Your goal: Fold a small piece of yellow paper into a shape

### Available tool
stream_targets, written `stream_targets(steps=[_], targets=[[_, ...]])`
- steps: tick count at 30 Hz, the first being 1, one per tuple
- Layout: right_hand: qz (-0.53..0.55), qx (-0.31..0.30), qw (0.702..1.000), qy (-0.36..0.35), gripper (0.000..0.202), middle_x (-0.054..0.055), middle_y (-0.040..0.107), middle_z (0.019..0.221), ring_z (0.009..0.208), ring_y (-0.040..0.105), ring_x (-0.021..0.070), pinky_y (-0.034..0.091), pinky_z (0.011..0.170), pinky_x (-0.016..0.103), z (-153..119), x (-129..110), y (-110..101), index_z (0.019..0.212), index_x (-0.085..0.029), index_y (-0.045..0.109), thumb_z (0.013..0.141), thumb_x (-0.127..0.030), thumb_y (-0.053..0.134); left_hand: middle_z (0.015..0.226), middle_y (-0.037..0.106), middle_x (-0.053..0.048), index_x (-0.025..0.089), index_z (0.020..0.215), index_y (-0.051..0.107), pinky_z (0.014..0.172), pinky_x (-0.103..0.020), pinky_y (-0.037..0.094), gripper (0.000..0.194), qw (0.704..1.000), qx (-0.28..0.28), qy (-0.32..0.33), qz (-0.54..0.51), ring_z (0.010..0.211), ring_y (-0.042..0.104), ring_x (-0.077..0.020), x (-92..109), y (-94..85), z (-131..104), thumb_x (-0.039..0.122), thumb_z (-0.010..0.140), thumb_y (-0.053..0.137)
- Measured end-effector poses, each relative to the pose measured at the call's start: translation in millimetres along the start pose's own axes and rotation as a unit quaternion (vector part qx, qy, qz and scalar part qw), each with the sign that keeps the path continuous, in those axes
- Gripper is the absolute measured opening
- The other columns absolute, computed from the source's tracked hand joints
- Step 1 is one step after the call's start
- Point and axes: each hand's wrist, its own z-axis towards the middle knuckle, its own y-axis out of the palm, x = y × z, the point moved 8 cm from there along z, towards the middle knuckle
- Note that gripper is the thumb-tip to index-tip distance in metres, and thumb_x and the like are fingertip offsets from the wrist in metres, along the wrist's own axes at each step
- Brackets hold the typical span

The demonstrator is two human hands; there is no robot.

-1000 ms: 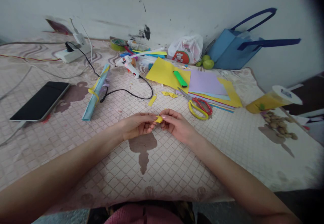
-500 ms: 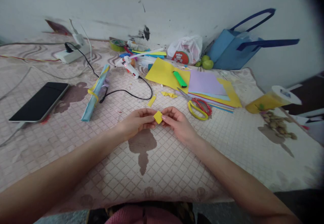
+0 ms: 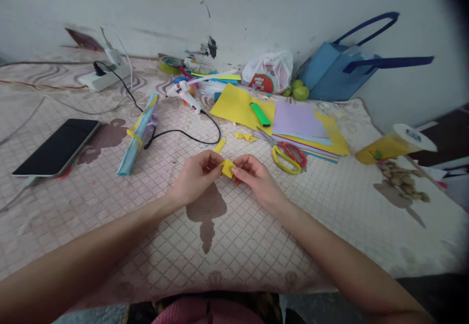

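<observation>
A small folded piece of yellow paper (image 3: 227, 168) is pinched between my two hands, just above the tablecloth. My left hand (image 3: 196, 175) grips its left corner, where a flap stands away from the rest. On the opposite edge, the thumb and fingers of my right hand (image 3: 255, 175) are closed. Just beyond my fingers lie a short yellow paper strip (image 3: 220, 145) and some folded yellow scraps (image 3: 245, 137). Scissors (image 3: 287, 157) with red and yellow handles rest to the right of my right hand.
Behind the scissors lie coloured sheets (image 3: 298, 121) with a green cutter (image 3: 260, 114) on top. A glue gun (image 3: 185, 97) trails its black cord leftward. At left are a rolled blue paper (image 3: 137, 136), a phone (image 3: 58, 147) and a power strip (image 3: 104, 77); a cup (image 3: 394, 144) stands right.
The yellow paper has gone from a flat diamond to a turned shape with a flap raised at its left. My left hand has shifted its grip and rotated slightly.
</observation>
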Motion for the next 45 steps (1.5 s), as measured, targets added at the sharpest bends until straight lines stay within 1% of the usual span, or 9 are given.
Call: stream_targets(steps=[7, 18, 20, 23, 26, 29, 33, 38, 45], targets=[[-0.038, -0.002, 0.999, 0.001, 0.018, -0.003, 0.056, 0.066, 0.061, 0.052, 0.0095, 0.044, 0.058, 0.025, 0, -2, -3, 0.073, -0.019, 0.056, 0.074, -0.029, 0.071, 0.082, 0.068, -0.004, 0.015, 0.086, 0.063, 0.07, -0.03, 0.05, 0.012, 0.996, 0.01, 0.026, 0.083, 0.075, 0.063, -0.0161, 4, -5.0, -1, 0.027, 0.082, 0.06], [-0.12, -0.01, 0.991, -0.06, 0.014, -0.003, 0.055, 0.068, 0.062, 0.055, 0.0107, 0.045, 0.058, 0.025, 4, -10, -12, 0.079, -0.02, 0.053, 0.081, -0.03, 0.064, 0.083, 0.067, -0.004, 0.016, 0.082, 0.064, 0.071, -0.029, 0.05, 0.008, 0.985, -0.013, 0.08, 0.15, 0.077, 0.062, -0.0155, 20, -10.2, 4, 0.023, 0.081, 0.059], [-0.149, -0.003, 0.985, -0.09, 0.011, -0.003, 0.056, 0.07, 0.064, 0.056, 0.0114, 0.046, 0.061, 0.026, 2, -14, -13, 0.081, -0.021, 0.053, 0.084, -0.028, 0.06, 0.094, 0.068, -0.007, 0.016, 0.082, 0.063, 0.075, -0.032, 0.051, 0.011, 0.994, -0.038, 0.045, 0.096, 0.084, 0.063, -0.0173, 13, -7.4, 5, 0.026, 0.081, 0.061], [-0.195, 0.007, 0.972, -0.13, 0.007, -0.001, 0.057, 0.075, 0.069, 0.059, 0.0129, 0.047, 0.065, 0.028, -2, -21, -12, 0.083, -0.021, 0.053, 0.087, -0.026, 0.056, 0.109, 0.066, -0.009, 0.016, 0.084, 0.06, 0.079, -0.034, 0.053, 0.021, 0.994, -0.075, -0.069, -0.037, 0.092, 0.065, -0.0193, -5, -0.4, 5, 0.036, 0.08, 0.063], [-0.234, 0.001, 0.96, -0.155, 0.005, 0.0, 0.058, 0.078, 0.074, 0.06, 0.0143, 0.048, 0.067, 0.029, -5, -25, -8, 0.084, -0.021, 0.053, 0.088, -0.024, 0.054, 0.104, 0.068, -0.008, 0.017, 0.09, 0.059, 0.08, -0.034, 0.053, 0.026, 0.966, -0.099, -0.18, -0.157, 0.087, 0.067, -0.018, -20, 7.9, -1, 0.042, 0.082, 0.061], [-0.244, -0.004, 0.956, -0.16, 0.005, 0.0, 0.058, 0.08, 0.076, 0.059, 0.0147, 0.048, 0.07, 0.03, -6, -26, -5, 0.084, -0.021, 0.054, 0.088, -0.024, 0.054, 0.096, 0.069, -0.006, 0.018, 0.093, 0.059, 0.077, -0.032, 0.053, 0.025, 0.942, -0.121, -0.224, -0.22, 0.083, 0.068, -0.0171, -25, 13.7, -5, 0.034, 0.077, 0.069], [-0.172, -0.014, 0.977, -0.124, 0.006, 0.001, 0.06, 0.084, 0.079, 0.059, 0.0146, 0.048, 0.073, 0.031, -3, -20, -6, 0.085, -0.022, 0.055, 0.085, -0.025, 0.059, 0.084, 0.069, -0.004, 0.017, 0.095, 0.06, 0.068, -0.026, 0.05, 0.03, 0.943, -0.103, -0.221, -0.227, 0.073, 0.064, -0.0126, -25, 10.5, -4, 0.021, 0.069, 0.075], [-0.036, -0.034, 0.998, -0.029, 0.018, 0.0, 0.062, 0.085, 0.074, 0.059, 0.0129, 0.049, 0.07, 0.03, 2, -5, -5, 0.087, -0.022, 0.055, 0.077, -0.027, 0.069, 0.077, 0.066, -0.001, 0.017, 0.092, 0.061, 0.06, -0.022, 0.045, 0.028, 0.947, -0.093, -0.221, -0.212, 0.064, 0.059, -0.0092, -24, 9.2, -4, 0.021, 0.068, 0.076], [0.106, -0.035, 0.988, 0.104, 0.029, -0.002, 0.062, 0.081, 0.063, 0.056, 0.0083, 0.047, 0.062, 0.025, 2, 16, -7, 0.096, -0.021, 0.062, 0.07, -0.023, 0.075, 0.076, 0.064, -0.001, 0.017, 0.087, 0.061, 0.06, -0.022, 0.044, 0.022, 0.946, -0.092, -0.204, -0.236, 0.066, 0.059, -0.0094, -23, 9.9, -2, 0.023, 0.071, 0.074]])
